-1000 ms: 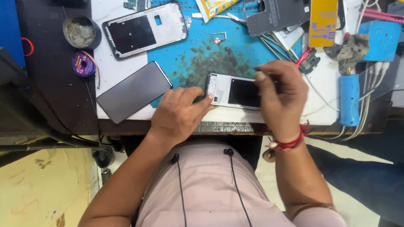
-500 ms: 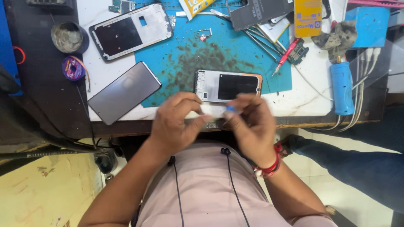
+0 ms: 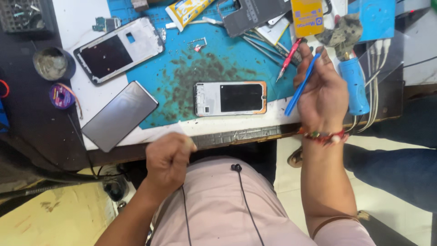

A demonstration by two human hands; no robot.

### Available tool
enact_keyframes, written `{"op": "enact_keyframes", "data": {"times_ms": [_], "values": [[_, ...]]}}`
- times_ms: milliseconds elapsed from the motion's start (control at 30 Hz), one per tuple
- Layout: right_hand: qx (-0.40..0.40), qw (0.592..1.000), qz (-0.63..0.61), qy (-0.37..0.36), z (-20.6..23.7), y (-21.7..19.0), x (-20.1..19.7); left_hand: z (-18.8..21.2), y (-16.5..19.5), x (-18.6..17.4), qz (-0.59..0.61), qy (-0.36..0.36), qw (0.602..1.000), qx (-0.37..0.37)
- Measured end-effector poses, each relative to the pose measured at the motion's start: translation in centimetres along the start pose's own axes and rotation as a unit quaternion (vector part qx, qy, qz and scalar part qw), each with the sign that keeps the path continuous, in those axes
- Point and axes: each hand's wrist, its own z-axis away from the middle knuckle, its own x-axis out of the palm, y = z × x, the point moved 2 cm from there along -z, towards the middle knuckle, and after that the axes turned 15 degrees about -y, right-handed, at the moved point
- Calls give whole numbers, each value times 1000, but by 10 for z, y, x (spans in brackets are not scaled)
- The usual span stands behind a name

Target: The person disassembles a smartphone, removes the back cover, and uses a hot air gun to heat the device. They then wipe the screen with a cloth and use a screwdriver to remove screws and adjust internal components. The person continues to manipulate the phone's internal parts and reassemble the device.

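Observation:
An opened phone frame (image 3: 230, 98) with a dark panel and orange edge lies flat on the stained blue mat (image 3: 182, 68). My right hand (image 3: 321, 89) is raised to the right of it, fingers closed on a thin blue pry tool (image 3: 301, 84) that slants down toward the mat's edge. My left hand (image 3: 167, 160) hangs below the table edge in front of my chest, fingers curled in, with nothing visible in them. Both hands are off the phone frame.
A second phone frame (image 3: 117, 49) lies at the back left and a dark glass screen panel (image 3: 119, 115) beside it. A round flux tin (image 3: 53, 64), a solder spool (image 3: 62, 96), a glue tube (image 3: 189, 9), tweezers, a red screwdriver (image 3: 287, 59) and a blue heat tool (image 3: 354, 85) crowd the bench.
Both hands have left the phone frame. My right hand rose to the right with the blue tool; my left hand dropped below the table edge. The frame now lies alone on the mat.

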Motion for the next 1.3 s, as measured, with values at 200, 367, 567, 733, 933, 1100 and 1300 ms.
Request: {"op": "enact_keyframes", "data": {"times_ms": [200, 367, 567, 733, 933, 1100, 1300], "values": [[-7, 996, -89, 2, -32, -3, -46, 7, -2, 13, -2, -54, 998, -20], [-22, 992, -121, 21, -33, -6, -21, 4, 3, 20, -46, -53, 997, -21], [128, 723, 635, -238, 17, 20, 42, -2, 3, 19, -36, -105, 992, -67], [-55, 494, 816, -295, 29, 35, 70, 2, 2, 20, 13, -77, 995, -64], [-32, 594, 782, -188, 25, 33, 83, 3, -12, 29, 292, -52, 934, -199], [43, 734, 677, -39, 52, 46, 82, -26, -24, 47, 510, -130, 841, -127], [-24, 751, 642, -152, 78, 55, 102, -60, -23, 72, 652, 1, 751, -104]]}}
